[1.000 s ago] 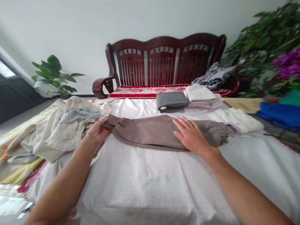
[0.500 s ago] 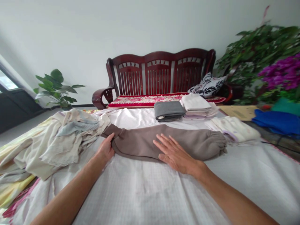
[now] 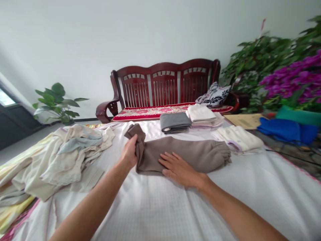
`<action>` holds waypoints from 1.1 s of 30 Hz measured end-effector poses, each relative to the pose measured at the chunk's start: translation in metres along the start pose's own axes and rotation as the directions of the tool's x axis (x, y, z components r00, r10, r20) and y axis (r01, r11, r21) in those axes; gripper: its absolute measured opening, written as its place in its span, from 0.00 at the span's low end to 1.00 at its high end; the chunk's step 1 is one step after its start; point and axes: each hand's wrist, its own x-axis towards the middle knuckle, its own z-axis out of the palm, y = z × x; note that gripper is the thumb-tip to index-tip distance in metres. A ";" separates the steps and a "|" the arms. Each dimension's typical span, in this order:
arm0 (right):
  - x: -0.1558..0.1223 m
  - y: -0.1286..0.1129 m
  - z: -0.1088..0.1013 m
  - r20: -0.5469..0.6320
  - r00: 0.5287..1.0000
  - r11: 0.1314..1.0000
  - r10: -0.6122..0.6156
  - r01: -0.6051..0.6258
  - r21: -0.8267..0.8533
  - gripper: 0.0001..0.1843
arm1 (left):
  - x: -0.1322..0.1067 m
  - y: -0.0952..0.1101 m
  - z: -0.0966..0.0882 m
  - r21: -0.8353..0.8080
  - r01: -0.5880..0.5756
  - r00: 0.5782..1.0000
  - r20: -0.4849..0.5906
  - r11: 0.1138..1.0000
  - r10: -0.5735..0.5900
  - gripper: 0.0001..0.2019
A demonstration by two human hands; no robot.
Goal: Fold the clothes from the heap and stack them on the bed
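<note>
Brown sweatpants [image 3: 190,153] lie lengthwise across the white sheet [image 3: 155,207], cuffs bunched at the right end. My left hand [image 3: 129,153] is closed on the pants' left end and holds it raised and turned over toward the right. My right hand [image 3: 179,168] lies flat and open on the pants near their middle, fingers spread, pressing the cloth down.
A heap of pale unfolded clothes [image 3: 67,157] lies at the left. Folded grey cloth [image 3: 174,122], a white folded stack [image 3: 202,115] and another pale folded pile [image 3: 238,138] sit behind the pants. A red wooden bench [image 3: 163,90], plants and blue cloth [image 3: 286,129] stand beyond.
My left hand has lifted the pants' left end and carried it rightward over the rest. My right hand slid left along the pants to their middle.
</note>
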 end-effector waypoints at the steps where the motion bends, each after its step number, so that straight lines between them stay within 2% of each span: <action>1: 0.002 0.004 0.002 -0.039 0.999 0.996 0.012 -0.009 0.090 0.33 | -0.005 -0.009 0.008 0.060 0.016 0.999 0.034 0.998 -0.018 0.08; 3: 0.006 0.014 0.006 -0.167 0.980 0.932 0.105 -0.039 0.361 0.34 | -0.013 -0.030 0.021 0.196 0.016 0.996 0.087 0.980 -0.033 0.11; 4: 0.009 0.020 0.008 -0.228 0.956 0.853 0.183 -0.039 0.520 0.34 | -0.016 -0.041 0.026 0.259 0.001 0.992 0.118 0.966 -0.033 0.13; 6: 0.013 0.032 0.010 -0.293 0.891 0.637 0.348 0.005 0.771 0.34 | -0.021 -0.061 0.031 0.380 -0.053 0.979 0.201 0.924 -0.026 0.18; 8: 0.014 0.040 0.009 -0.292 0.843 0.471 0.453 0.052 0.880 0.34 | -0.024 -0.072 0.032 0.492 -0.126 0.951 0.307 0.861 -0.037 0.26; 10: 0.012 0.044 0.005 -0.290 0.805 0.416 0.518 0.060 0.908 0.35 | -0.023 -0.073 0.028 0.591 -0.178 0.912 0.400 0.787 -0.094 0.32; 12: 0.009 0.044 0.000 -0.319 0.779 0.454 0.541 0.049 0.890 0.37 | -0.017 -0.065 0.021 0.650 -0.258 0.861 0.490 0.715 -0.135 0.30; 14: 0.005 0.042 -0.003 -0.368 0.763 0.552 0.531 0.017 0.833 0.38 | -0.008 -0.056 0.013 0.668 -0.425 0.803 0.590 0.610 -0.087 0.24; 15: 0.004 0.041 -0.004 -0.389 0.762 0.605 0.518 -0.004 0.796 0.38 | -0.004 -0.054 0.009 0.675 -0.527 0.769 0.637 0.516 -0.048 0.22; 17: 0.005 0.041 -0.002 -0.420 0.760 0.690 0.496 -0.051 0.722 0.39 | 0.003 -0.056 0.002 0.683 -0.688 0.703 0.711 0.245 -0.008 0.22; 19: 0.007 0.045 0.003 -0.449 0.761 0.760 0.469 -0.089 0.643 0.39 | 0.004 -0.066 -0.004 0.664 -0.747 0.665 0.745 -0.030 -0.048 0.25; 20: 0.009 0.047 0.005 -0.466 0.763 0.797 0.449 -0.105 0.595 0.39 | 0.003 -0.073 -0.006 0.642 -0.755 0.654 0.753 -0.136 -0.072 0.28; 22: 0.012 0.050 0.007 -0.489 0.769 0.859 0.412 -0.148 0.490 0.38 | -0.002 -0.086 -0.007 0.603 -0.749 0.645 0.759 -0.275 -0.094 0.33; 24: 0.013 0.049 0.006 -0.514 0.760 0.899 0.397 -0.210 0.384 0.36 | -0.005 -0.093 -0.007 0.588 -0.735 0.649 0.754 -0.337 -0.102 0.37; 26: 0.011 0.042 0.001 -0.569 0.741 0.934 0.356 -0.262 0.243 0.33 | -0.003 -0.092 -0.007 0.596 -0.740 0.655 0.745 -0.312 -0.130 0.38; 27: 0.010 0.036 -0.002 -0.597 0.740 0.949 0.310 -0.277 0.150 0.31 | 0.001 -0.089 -0.007 0.611 -0.749 0.655 0.741 -0.256 -0.150 0.37; 29: 0.005 0.022 -0.008 -0.616 0.766 0.959 0.184 -0.276 -0.057 0.29 | 0.010 -0.080 -0.009 0.669 -0.739 0.673 0.730 -0.075 -0.117 0.32; 30: 0.002 0.015 -0.010 -0.600 0.790 0.952 0.127 -0.267 -0.150 0.28 | 0.016 -0.075 -0.012 0.703 -0.710 0.702 0.711 0.038 -0.046 0.30; 31: -0.001 0.008 -0.012 -0.570 0.817 0.939 0.086 -0.257 -0.227 0.28 | 0.021 -0.070 -0.015 0.734 -0.661 0.748 0.661 0.159 0.056 0.27; 33: -0.006 -0.001 -0.011 -0.490 0.870 0.913 0.048 -0.237 -0.331 0.30 | 0.029 -0.059 -0.023 0.752 -0.510 0.860 0.456 0.418 0.229 0.26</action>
